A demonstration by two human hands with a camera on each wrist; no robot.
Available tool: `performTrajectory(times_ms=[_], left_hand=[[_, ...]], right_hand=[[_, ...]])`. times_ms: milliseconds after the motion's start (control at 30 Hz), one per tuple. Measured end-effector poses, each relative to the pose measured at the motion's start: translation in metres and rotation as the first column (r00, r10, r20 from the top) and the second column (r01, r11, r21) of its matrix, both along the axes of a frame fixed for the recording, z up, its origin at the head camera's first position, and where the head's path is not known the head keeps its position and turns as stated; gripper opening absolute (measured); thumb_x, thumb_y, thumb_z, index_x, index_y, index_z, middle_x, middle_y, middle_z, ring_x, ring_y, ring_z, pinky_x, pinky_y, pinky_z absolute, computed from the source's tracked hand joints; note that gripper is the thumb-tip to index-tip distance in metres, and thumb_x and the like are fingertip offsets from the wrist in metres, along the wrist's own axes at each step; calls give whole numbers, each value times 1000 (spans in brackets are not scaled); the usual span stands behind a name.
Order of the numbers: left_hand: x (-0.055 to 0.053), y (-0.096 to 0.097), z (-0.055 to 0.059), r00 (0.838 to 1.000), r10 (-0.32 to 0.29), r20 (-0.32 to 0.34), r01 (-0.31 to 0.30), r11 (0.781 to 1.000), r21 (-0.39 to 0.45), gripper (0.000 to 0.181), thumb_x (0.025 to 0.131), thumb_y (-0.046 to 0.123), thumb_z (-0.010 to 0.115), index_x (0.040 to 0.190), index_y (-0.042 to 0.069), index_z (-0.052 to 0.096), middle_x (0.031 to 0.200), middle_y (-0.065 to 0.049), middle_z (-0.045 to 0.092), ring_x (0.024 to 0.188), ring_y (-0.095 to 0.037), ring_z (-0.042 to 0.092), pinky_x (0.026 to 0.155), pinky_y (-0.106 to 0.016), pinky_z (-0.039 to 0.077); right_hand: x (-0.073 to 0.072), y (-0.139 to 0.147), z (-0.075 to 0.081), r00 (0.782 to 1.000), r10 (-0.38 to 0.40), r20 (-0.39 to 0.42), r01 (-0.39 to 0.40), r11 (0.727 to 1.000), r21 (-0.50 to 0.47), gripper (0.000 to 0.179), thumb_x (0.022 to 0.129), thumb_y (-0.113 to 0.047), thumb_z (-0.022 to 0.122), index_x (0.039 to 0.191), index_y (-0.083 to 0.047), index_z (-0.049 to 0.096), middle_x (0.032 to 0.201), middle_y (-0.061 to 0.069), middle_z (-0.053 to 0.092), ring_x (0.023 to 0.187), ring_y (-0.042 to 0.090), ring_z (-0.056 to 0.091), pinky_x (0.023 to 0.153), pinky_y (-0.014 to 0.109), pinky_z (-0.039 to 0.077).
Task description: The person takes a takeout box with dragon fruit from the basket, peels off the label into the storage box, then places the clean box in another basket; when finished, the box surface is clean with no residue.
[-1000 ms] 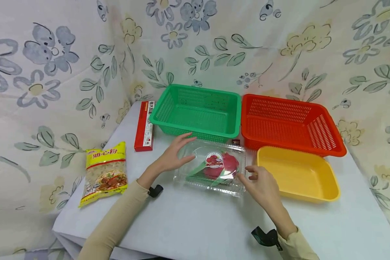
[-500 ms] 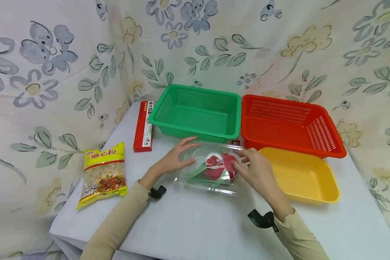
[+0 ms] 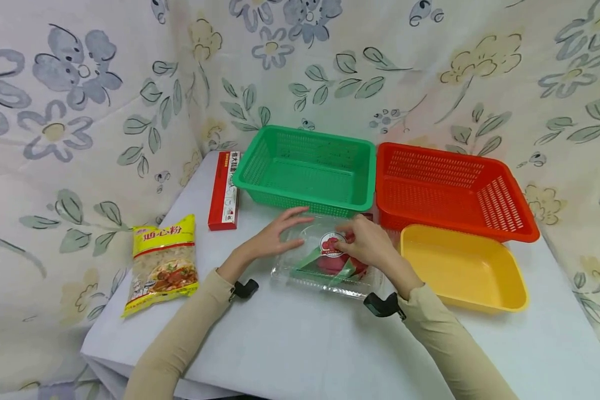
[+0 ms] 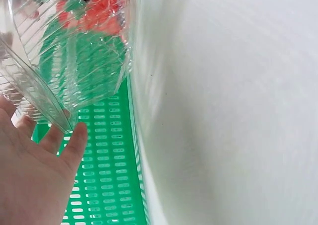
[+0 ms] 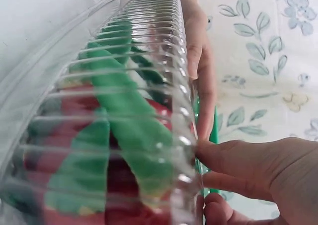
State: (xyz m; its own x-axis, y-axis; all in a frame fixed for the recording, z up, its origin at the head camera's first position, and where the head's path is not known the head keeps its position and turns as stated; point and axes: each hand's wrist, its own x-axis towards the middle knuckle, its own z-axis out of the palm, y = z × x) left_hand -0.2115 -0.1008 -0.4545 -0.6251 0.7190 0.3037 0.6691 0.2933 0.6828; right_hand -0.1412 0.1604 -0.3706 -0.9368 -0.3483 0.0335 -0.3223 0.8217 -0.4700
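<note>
Right hand (image 3: 372,244) has slid a good way left, going from the right end of the clear plastic box (image 3: 320,286) to over its lid, thumb now right up by the round label (image 3: 327,243). Fingers are bent, with the thumb against the top of the plastic. Can't tell if it's actually pinching anything, the angles just don't settle it.

Left hand (image 3: 270,239) has barely budged: fingers spread wide at the left end of the box, thumb reaching over the lid, no grip on it that I can see.

So what does it mean? I'd guess the work has gone from just reaching in to really handling the lid, because both hands are at the box now. Not a lift though, box looks flat on the counter (image 3: 280,344), pretty much where it was, with the red-and-green thing (image 3: 332,265) inside.

It's sitting on the near side of the green basket (image 3: 300,201), with the yellow tray (image 3: 460,272) off to the right and the yellow bag (image 3: 162,264) well apart on the left. None of those seem to have shifted.
</note>
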Motion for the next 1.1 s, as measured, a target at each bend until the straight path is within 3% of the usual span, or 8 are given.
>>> performTrajectory(times_ms=[200,467,700,1100], left_hand=[[1,1,1,1000,-8,15,7,1000,18,55,93,12,67,144,7,49,157,-15,28,146,-27,23,112,-59,25],[1,2,-2,1000,-19,10,18,999,27,54,93,11,66,144,5,49,158,-12,27,146,-28,22,113,-59,23],[0,0,-2,1000,-25,2,25,999,23,54,93,14,66,144,6,49,157,-13,27,146,-27,23,113,-58,24],[0,0,-4,999,-42,-11,43,998,40,53,95,17,65,143,4,49,157,-14,27,145,-27,23,113,-56,25]], right_hand=[[1,1,-3,1000,-19,7,20,999,-30,34,84,-23,79,113,-7,75,87,6,63,80,21,50,57,29,44],[-2,2,-5,994,-91,53,96,992,-87,24,86,-24,77,105,-10,78,88,6,65,84,23,56,64,33,47],[-5,0,-6,996,-68,66,74,993,-95,23,86,-24,77,106,-13,77,86,4,66,86,24,58,64,33,47],[-17,-2,0,986,-31,162,38,998,-43,15,89,-25,74,98,-14,68,81,3,66,71,20,57,62,33,43]])
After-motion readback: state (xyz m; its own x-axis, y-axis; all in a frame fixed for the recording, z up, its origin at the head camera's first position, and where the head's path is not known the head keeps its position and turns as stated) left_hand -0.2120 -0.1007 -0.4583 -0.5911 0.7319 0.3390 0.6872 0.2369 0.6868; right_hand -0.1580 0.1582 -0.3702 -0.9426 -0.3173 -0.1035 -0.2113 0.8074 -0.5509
